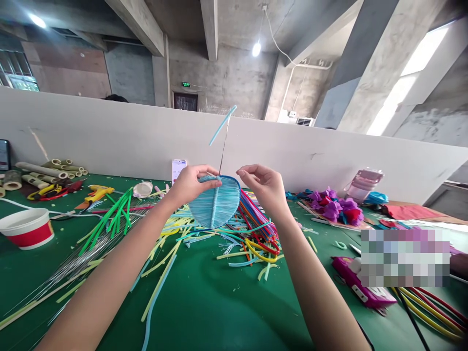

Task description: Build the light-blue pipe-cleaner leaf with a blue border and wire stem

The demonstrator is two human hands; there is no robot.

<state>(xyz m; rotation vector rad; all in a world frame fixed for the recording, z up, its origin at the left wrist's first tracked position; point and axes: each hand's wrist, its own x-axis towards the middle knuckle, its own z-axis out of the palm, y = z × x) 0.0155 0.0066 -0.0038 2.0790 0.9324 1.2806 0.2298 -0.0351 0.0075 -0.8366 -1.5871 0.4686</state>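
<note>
Facing the table's far edge (pixel 120 179), my left hand (pixel 190 184) pinches the blue leaf (pixel 227 202); whether my right hand (pixel 263 187) grips anything, I cannot tell. Probably fastening; next needs gentle pull.

My left hand (pixel 195 183) hides part of the blue leaf-shaped piece (pixel 227 204) and of the upright phone (pixel 179 168). Whether my right hand (pixel 266 189) pinches anything: too small to tell. Dark-screened device (pixel 4 155): cut off, left edge. Purple packet (pixel 344 273): partly obscured by pixelation. Green sign (pixel 186 84): lettering illegible.
</note>
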